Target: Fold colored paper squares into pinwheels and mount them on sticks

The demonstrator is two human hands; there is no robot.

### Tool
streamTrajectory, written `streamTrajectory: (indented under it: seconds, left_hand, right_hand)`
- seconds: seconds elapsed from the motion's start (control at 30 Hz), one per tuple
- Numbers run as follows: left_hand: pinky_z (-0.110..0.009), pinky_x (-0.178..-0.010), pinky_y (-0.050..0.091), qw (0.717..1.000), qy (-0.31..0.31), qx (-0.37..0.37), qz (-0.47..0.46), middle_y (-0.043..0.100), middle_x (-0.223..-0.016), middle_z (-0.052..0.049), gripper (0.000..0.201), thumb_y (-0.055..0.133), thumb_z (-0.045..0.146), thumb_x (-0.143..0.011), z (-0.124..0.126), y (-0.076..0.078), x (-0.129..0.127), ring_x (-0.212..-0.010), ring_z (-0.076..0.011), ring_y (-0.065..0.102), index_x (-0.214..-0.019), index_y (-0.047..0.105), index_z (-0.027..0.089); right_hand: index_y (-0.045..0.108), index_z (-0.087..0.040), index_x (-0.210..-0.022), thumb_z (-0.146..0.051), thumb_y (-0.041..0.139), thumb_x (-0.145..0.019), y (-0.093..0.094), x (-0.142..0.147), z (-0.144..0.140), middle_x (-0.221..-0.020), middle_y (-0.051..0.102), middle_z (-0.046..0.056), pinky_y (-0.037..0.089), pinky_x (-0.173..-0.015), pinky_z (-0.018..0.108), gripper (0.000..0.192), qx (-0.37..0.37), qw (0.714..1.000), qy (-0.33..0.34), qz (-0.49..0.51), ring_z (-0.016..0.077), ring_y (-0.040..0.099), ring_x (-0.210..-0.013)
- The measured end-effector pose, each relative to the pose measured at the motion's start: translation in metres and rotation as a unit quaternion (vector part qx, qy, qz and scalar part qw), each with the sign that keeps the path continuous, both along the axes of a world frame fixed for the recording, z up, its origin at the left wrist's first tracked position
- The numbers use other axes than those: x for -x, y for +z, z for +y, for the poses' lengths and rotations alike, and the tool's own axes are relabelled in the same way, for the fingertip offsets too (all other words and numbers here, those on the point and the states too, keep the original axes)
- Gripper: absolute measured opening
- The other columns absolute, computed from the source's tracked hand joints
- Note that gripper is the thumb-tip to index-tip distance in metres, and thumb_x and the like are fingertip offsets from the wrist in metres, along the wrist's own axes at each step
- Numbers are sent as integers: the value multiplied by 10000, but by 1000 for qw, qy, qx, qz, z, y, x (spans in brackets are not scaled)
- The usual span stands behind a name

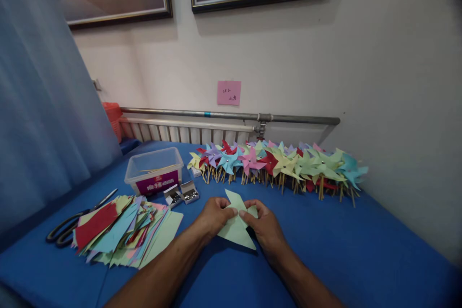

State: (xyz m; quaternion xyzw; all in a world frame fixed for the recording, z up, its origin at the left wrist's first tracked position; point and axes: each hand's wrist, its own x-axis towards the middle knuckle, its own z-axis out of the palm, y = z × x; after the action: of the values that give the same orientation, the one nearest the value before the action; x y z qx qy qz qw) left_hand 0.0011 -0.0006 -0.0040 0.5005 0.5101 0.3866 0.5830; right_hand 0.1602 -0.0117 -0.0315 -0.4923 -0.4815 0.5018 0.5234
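A pale wall with two dark-framed pictures and a pink note stands behind my bench, which is covered in smooth blue cloth, with a grey rail and a ribbed white radiator running along its back edge. In the middle of the bench, just in front of me, I hold a pale green paper sheet between both hands: my left hand pinches its upper left part and my right hand pinches its upper right part, the fingers of both closed on the paper and nearly meeting at its centre. The sheet is thin, matt and cut into pointed flaps; one point stands up above my fingers and another lies flat on the cloth below them, toward me. To my left lies a loose, fanned pile of cut paper in red, blue, yellow and green, with black-handled scissors touching its far left edge. Beyond the pile sits a clear plastic tub with a purple label, and just beside it two small open boxes of metal pins. Along the back, a long row of finished paper pinwheels on thin wooden sticks lies well apart from my hands.
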Motion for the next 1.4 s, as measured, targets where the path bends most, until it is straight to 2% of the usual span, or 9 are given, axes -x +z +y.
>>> streamTrajectory:
  seconds: [0.27, 0.43, 0.53, 0.63, 0.73, 0.83, 0.9, 1.2, 1.4]
  left_hand:
    - [-238, -463, 359, 998, -7, 34, -54, 608, -550, -5, 343, 802, 377, -503, 0, 0, 0, -449, -101, 489, -653, 592, 151]
    - [-252, -482, 392, 998, -23, 43, -46, 642, -580, -25, 320, 777, 335, -510, -2, 2, -1, -466, -121, 529, -713, 641, 128]
    - [-250, -480, 393, 998, -22, 35, -52, 648, -581, -26, 297, 757, 328, -540, -4, 4, -2, -466, -125, 535, -732, 650, 129]
    - [-251, -480, 397, 998, -9, 24, -63, 649, -584, -27, 287, 744, 332, -558, -4, 4, -2, -463, -126, 533, -739, 651, 130]
    - [-248, -477, 384, 997, 11, 12, -72, 637, -577, -22, 289, 744, 346, -567, -1, 2, -1, -456, -121, 520, -732, 640, 134]
    - [-246, -482, 377, 996, 19, 1, -83, 634, -578, -21, 297, 754, 355, -574, 0, 1, 0, -461, -120, 520, -731, 631, 134]
    - [-246, -485, 380, 996, 19, -5, -88, 635, -578, -21, 297, 758, 357, -577, 0, 1, -1, -463, -120, 521, -725, 630, 134]
    - [-239, -499, 376, 996, 16, -18, -90, 629, -587, -7, 333, 791, 384, -557, -5, -2, -10, -483, -107, 514, -711, 641, 129]
    - [-229, -455, 297, 997, 23, -17, -78, 520, -497, 38, 370, 799, 431, -549, -6, 6, -7, -435, -76, 414, -613, 544, 171]
  right_hand:
    - [613, -221, -859, -416, 784, -643, 13, 4, -8, -710, 651, -20, 470, -550, 268, 337, -22, 1000, -14, -2, 161, 579, -586]
    - [634, -214, -917, -388, 800, -630, 11, 4, -7, -787, 671, 2, 496, -585, 277, 375, -20, 999, -30, -5, 177, 611, -644]
    - [632, -212, -1018, -393, 854, -594, 9, 6, -7, -885, 706, 26, 528, -623, 302, 512, -4, 998, -39, 44, 193, 645, -689]
    - [613, -239, -1115, -442, 873, -602, 12, 9, -11, -926, 734, 27, 549, -664, 329, 610, 21, 988, -55, 144, 214, 683, -737]
    - [650, -231, -1040, -489, 850, -653, 21, 12, -19, -860, 751, 35, 553, -665, 336, 507, 56, 973, -20, 222, 244, 710, -774]
    - [698, -194, -939, -499, 840, -677, 28, 15, -26, -818, 762, 58, 554, -671, 339, 426, 78, 967, 42, 237, 266, 720, -806]
    - [712, -190, -955, -484, 842, -683, 29, 17, -28, -810, 769, 56, 555, -682, 341, 421, 88, 966, 58, 237, 268, 724, -812]
    - [694, -173, -951, -442, 878, -617, 17, 23, -25, -822, 783, 66, 549, -657, 338, 467, 78, 968, -6, 236, 273, 734, -784]
    - [695, -175, -928, -425, 872, -618, 14, 22, -23, -784, 779, 58, 552, -649, 347, 436, 74, 971, -24, 228, 269, 733, -727]
